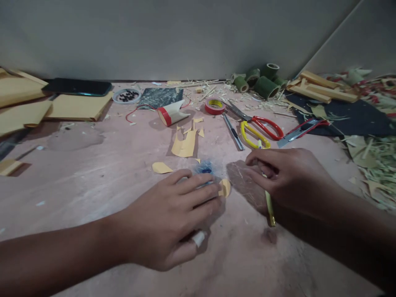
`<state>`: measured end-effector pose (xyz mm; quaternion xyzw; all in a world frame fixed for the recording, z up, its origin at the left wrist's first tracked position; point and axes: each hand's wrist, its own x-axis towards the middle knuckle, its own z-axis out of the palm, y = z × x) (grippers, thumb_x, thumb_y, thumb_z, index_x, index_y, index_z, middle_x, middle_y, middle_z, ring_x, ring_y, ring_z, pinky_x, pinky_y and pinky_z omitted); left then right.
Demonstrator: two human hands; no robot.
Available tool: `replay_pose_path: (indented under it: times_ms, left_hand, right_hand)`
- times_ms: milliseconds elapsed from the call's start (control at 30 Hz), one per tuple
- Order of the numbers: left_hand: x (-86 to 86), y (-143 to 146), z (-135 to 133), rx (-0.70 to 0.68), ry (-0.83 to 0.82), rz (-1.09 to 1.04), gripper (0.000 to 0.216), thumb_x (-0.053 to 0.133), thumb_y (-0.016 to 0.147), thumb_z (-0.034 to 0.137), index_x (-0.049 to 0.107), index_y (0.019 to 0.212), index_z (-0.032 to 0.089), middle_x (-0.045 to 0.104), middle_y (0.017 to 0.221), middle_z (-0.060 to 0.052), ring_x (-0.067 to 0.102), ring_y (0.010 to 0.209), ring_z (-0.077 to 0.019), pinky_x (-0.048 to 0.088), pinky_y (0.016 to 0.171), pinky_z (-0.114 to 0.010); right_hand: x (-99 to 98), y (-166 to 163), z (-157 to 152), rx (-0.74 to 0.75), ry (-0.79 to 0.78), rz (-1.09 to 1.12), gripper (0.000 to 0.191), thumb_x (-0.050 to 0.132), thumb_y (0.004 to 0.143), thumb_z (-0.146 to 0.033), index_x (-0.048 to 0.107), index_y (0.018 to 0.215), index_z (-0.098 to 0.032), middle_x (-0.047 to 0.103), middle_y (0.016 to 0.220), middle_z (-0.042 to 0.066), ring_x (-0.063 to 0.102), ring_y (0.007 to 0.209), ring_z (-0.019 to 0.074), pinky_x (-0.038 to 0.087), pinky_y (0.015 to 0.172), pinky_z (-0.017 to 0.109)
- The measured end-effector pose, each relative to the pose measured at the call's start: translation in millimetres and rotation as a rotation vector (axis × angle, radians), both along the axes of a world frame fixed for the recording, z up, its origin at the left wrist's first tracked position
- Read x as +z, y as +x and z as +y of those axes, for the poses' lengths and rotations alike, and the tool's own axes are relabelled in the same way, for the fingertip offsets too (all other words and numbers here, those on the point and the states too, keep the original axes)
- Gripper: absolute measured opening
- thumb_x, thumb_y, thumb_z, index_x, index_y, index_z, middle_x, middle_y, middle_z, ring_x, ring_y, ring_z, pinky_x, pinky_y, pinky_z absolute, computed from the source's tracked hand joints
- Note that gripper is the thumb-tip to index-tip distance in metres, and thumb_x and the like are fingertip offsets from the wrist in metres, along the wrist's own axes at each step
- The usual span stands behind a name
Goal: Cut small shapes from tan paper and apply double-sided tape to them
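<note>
My left hand (176, 214) lies palm down on the table, its fingers stretched forward and a white wrap on its thumb. Its fingertips touch a small rounded piece of tan paper (225, 188). Just beyond the fingers is a blue smear (204, 168) on the tabletop. On the right, my right hand (275, 173) is closed around a slim yellow-green stick (269, 202) with a gold-coloured end pointing toward me. Tan paper cutouts, one leaf-shaped (162, 168) and one with a jagged top (185, 144), lie ahead of the left hand.
Scissors (260, 126) with red and yellow handles, a cutter knife (233, 132) and a red tape roll (214, 106) lie ahead. A white-and-red cone-shaped piece (171, 113) is behind the cutouts. Green bamboo tubes (266, 86) stand by the wall; shavings (377, 165) heap at right; a phone (77, 86) lies left.
</note>
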<state>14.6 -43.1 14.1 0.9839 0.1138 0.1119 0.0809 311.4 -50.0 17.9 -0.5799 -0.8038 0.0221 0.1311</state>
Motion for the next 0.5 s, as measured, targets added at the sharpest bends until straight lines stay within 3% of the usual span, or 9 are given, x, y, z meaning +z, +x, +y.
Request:
replay_pose_path:
  times_ms: [100, 200, 333, 433, 500]
  left_hand:
    - [2.3, 0.8, -1.2, 0.018, 0.028, -0.001, 0.054, 0.054, 0.09, 0.036, 0.06, 0.137, 0.011, 0.064, 0.146, -0.015, 0.058, 0.128, -0.036, 0.042, 0.091, -0.053]
    - [2.0, 1.9, -1.6, 0.031, 0.055, -0.01, 0.052, 0.052, 0.092, 0.038, 0.061, 0.135, 0.011, 0.067, 0.143, -0.017, 0.061, 0.124, -0.0372, 0.043, 0.085, -0.052]
    - [0.7, 2.8, -0.6, 0.005, 0.051, 0.043, 0.05, 0.05, 0.094, 0.038, 0.061, 0.136, 0.012, 0.057, 0.155, -0.013, 0.053, 0.136, -0.0348, 0.042, 0.091, -0.051]
    - [2.0, 3.8, -0.4, -0.018, 0.049, 0.083, 0.048, 0.05, 0.095, 0.037, 0.061, 0.135, 0.012, 0.055, 0.157, -0.012, 0.053, 0.135, -0.0335, 0.041, 0.091, -0.051]
    - [3.0, 4.8, -1.7, -0.021, 0.056, 0.086, 0.051, 0.05, 0.096, 0.039, 0.058, 0.139, 0.012, 0.056, 0.156, -0.012, 0.055, 0.131, -0.0333, 0.041, 0.09, -0.052]
  right_hand:
    - [3.2, 11.5, 3.9, -0.019, 0.037, -0.055, 0.025, 0.079, 0.076, -0.033, 0.072, 0.098, -0.025, 0.052, 0.045, -0.004, 0.039, 0.037, 0.0142, 0.021, 0.042, 0.03]
    - [8.7, 18.6, 6.1, -0.001, -0.075, -0.044, 0.038, 0.076, 0.07, -0.02, 0.076, 0.108, -0.025, 0.048, 0.042, -0.007, 0.035, 0.033, 0.013, 0.019, 0.038, 0.028]
    - [18.4, 16.4, 4.0, 0.045, -0.216, 0.3, 0.019, 0.063, 0.08, -0.017, 0.076, 0.089, -0.027, 0.055, 0.051, -0.005, 0.05, 0.043, 0.0155, 0.034, 0.041, 0.027]
    - [21.1, 11.2, -1.2, 0.14, -0.356, 0.64, 0.017, 0.06, 0.093, -0.021, 0.07, 0.105, -0.027, 0.074, 0.084, 0.001, 0.069, 0.068, 0.02, 0.052, 0.058, 0.03]
    - [17.3, 7.0, -6.0, 0.196, -0.347, 0.714, 0.015, 0.069, 0.093, -0.025, 0.066, 0.107, -0.028, 0.074, 0.095, 0.003, 0.07, 0.076, 0.0204, 0.055, 0.065, 0.031]
